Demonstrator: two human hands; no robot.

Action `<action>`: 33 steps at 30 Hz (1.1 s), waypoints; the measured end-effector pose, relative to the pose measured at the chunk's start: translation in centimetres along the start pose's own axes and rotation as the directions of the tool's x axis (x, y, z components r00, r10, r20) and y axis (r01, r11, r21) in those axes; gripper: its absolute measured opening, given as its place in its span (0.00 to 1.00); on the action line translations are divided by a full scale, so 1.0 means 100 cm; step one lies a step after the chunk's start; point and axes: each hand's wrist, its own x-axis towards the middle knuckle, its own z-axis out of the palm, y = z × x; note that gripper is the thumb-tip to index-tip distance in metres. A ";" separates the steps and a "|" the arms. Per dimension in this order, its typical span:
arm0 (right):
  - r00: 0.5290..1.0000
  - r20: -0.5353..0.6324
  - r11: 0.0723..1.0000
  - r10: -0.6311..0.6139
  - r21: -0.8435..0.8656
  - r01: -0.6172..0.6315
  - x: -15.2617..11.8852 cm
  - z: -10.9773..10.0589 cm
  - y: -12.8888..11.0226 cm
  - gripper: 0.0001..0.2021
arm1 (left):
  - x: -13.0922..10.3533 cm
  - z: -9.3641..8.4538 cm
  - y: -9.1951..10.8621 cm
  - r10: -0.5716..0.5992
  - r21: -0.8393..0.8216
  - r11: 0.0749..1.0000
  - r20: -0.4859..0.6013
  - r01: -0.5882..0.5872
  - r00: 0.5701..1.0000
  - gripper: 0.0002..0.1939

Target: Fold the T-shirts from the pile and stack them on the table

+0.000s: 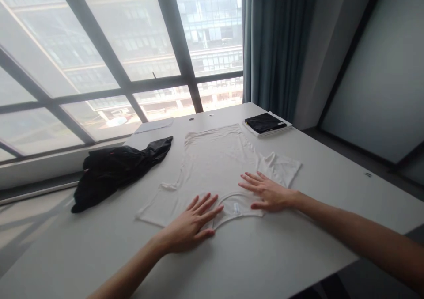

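Note:
A white T-shirt lies spread out on the white table, its neckline toward me and its hem at the far end. Inside the collar a small pale label shows. My left hand rests flat with fingers spread on the shirt, just left of the neckline. To the right of the collar, my right hand also lies on the fabric, fingers stretched out. Neither hand grips the cloth. Both sleeves reach outward, with some creases near the armpits and along the hem.
A crumpled black garment hangs partly over the table's left edge. At the back right sits a folded black garment on a white folded one. Behind the table are large windows and a blue-grey curtain.

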 end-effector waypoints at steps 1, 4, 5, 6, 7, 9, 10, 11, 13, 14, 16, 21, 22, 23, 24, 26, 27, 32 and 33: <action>0.997 -0.080 0.996 0.020 0.090 -0.012 0.003 -0.005 0.004 0.40 | 0.004 -0.005 0.002 0.002 0.000 1.000 -0.020 -0.002 1.000 0.33; 0.905 -0.341 0.841 0.254 0.539 -0.033 0.013 -0.023 0.025 0.38 | 0.036 -0.019 0.018 0.033 -0.027 0.999 -0.096 -0.036 0.995 0.32; 0.867 -0.348 0.719 0.358 0.694 -0.019 0.014 -0.029 0.034 0.39 | 0.052 -0.022 0.026 0.060 -0.043 0.997 -0.112 -0.066 0.992 0.31; 0.842 -0.308 0.577 0.442 0.816 -0.005 0.014 -0.034 0.045 0.40 | 0.071 -0.023 0.034 0.102 -0.058 0.992 -0.128 -0.110 0.987 0.30; 0.829 -0.244 0.437 0.503 0.899 -0.001 0.013 -0.039 0.057 0.40 | 0.091 -0.023 0.042 0.149 -0.065 0.985 -0.137 -0.160 0.979 0.29; 0.805 -0.138 0.227 0.577 0.974 0.004 0.004 -0.047 0.082 0.38 | 0.131 -0.017 0.053 0.201 -0.064 0.974 -0.181 -0.216 0.963 0.28; 0.780 -0.123 0.168 0.613 0.985 0.023 -0.002 -0.051 0.094 0.36 | 0.149 -0.012 0.055 0.204 -0.052 0.975 -0.197 -0.218 0.959 0.28; 0.742 -0.137 0.141 0.656 0.988 0.058 -0.009 -0.054 0.106 0.34 | 0.164 -0.006 0.056 0.193 -0.039 0.978 -0.199 -0.204 0.961 0.28; 0.628 -0.214 0.151 0.748 0.977 0.153 -0.022 -0.061 0.126 0.31 | 0.183 0.006 0.050 0.154 -0.025 0.987 -0.174 -0.161 0.973 0.29; 0.560 -0.256 0.173 0.788 0.965 0.197 -0.028 -0.065 0.133 0.29 | 0.187 0.011 0.047 0.142 -0.019 0.989 -0.159 -0.147 0.977 0.30; 0.446 -0.316 0.224 0.837 0.943 0.247 -0.033 -0.071 0.140 0.26 | 0.189 0.018 0.039 0.139 -0.006 0.990 -0.143 -0.142 0.980 0.30; 0.554 -0.531 0.683 0.641 0.724 -0.096 -0.020 -0.062 0.117 0.19 | 0.182 0.019 0.036 0.139 0.025 0.990 -0.120 -0.137 0.983 0.30; 0.626 -0.546 0.797 0.556 0.565 -0.215 -0.016 -0.055 0.110 0.20 | 0.182 0.018 0.037 0.145 0.028 0.989 -0.114 -0.143 0.983 0.30; 0.696 -0.525 0.867 0.489 0.382 -0.321 -0.012 -0.047 0.103 0.23 | 0.182 0.018 0.038 0.155 0.031 0.988 -0.110 -0.153 0.982 0.29; 0.753 -0.478 0.891 0.453 0.206 -0.405 -0.009 -0.039 0.098 0.26 | 0.181 0.018 0.040 0.167 0.032 0.986 -0.106 -0.164 0.980 0.29; 0.804 -0.370 0.856 0.465 -0.044 -0.515 -0.006 -0.026 0.092 0.33 | 0.181 0.018 0.042 0.183 0.029 0.983 -0.109 -0.181 0.977 0.30; 0.804 -0.333 0.827 0.493 -0.108 -0.552 -0.006 -0.022 0.091 0.35 | 0.181 0.018 0.042 0.185 0.024 0.983 -0.113 -0.184 0.976 0.30; 0.761 -0.281 0.757 0.585 -0.148 -0.637 -0.018 -0.029 0.099 0.42 | 0.181 0.018 0.043 0.182 0.004 0.983 -0.103 -0.183 0.978 0.31; 0.748 -0.287 0.743 0.598 -0.151 -0.652 -0.021 -0.033 0.101 0.42 | 0.181 0.018 0.042 0.183 0.004 0.983 -0.101 -0.183 0.978 0.31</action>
